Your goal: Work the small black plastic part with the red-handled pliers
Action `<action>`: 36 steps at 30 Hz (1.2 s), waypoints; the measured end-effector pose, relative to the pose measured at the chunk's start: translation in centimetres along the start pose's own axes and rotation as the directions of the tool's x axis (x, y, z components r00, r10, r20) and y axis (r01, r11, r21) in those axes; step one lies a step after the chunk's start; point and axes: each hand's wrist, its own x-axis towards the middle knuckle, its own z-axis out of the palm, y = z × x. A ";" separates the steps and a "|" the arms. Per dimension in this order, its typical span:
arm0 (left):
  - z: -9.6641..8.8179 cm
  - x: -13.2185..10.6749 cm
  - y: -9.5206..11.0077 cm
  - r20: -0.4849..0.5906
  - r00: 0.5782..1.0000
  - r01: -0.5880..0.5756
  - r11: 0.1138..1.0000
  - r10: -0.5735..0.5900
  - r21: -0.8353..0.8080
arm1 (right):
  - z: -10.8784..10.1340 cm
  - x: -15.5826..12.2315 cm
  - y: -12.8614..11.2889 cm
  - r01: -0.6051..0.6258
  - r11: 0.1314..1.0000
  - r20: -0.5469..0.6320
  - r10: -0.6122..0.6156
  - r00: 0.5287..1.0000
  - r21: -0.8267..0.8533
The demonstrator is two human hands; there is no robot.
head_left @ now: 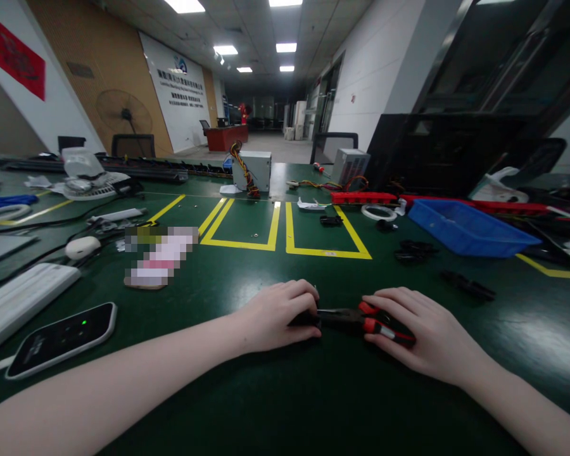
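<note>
My right hand (418,329) is closed around the red and black handles of a pair of needle-nose pliers (346,318). The pliers lie level just above the green table, their jaws pointing left. Fingers curled, my left hand (280,316) grips a small black part (304,318) at the tip of the jaws. Most of that part is hidden by my fingers, so its kind cannot be told. Whether the jaws bite on it or only touch it is not clear.
Black parts (468,285) lie right, near a blue tray (470,231). A metal power supply (256,171) stands behind yellow tape rectangles (240,244). At left are a white power strip (28,297), a black-faced device (64,339) and a blurred-out flat object (161,259).
</note>
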 end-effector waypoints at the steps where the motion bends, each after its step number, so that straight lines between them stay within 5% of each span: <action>1: 0.0 0.0 -0.1 -0.024 1.000 -0.001 1.000 0.001 0.019 | 0.0 0.0 0.0 -0.002 1.000 -0.005 0.002 1.000 -0.005; 7: -0.2 0.1 -0.3 -0.110 0.992 0.062 0.996 -0.068 -0.062 | 0.1 -0.1 0.1 -0.002 0.998 -0.041 -0.001 0.999 -0.066; 15: 0.1 0.3 -1.0 0.046 0.995 0.096 0.980 -0.089 -0.172 | 0.1 0.0 0.2 0.019 0.996 -0.059 -0.025 0.998 -0.087; 36: -0.1 0.3 -0.9 -0.114 0.992 0.028 0.963 -0.061 -0.268 | 0.1 0.7 -1.2 -0.045 0.991 0.019 0.043 0.999 0.127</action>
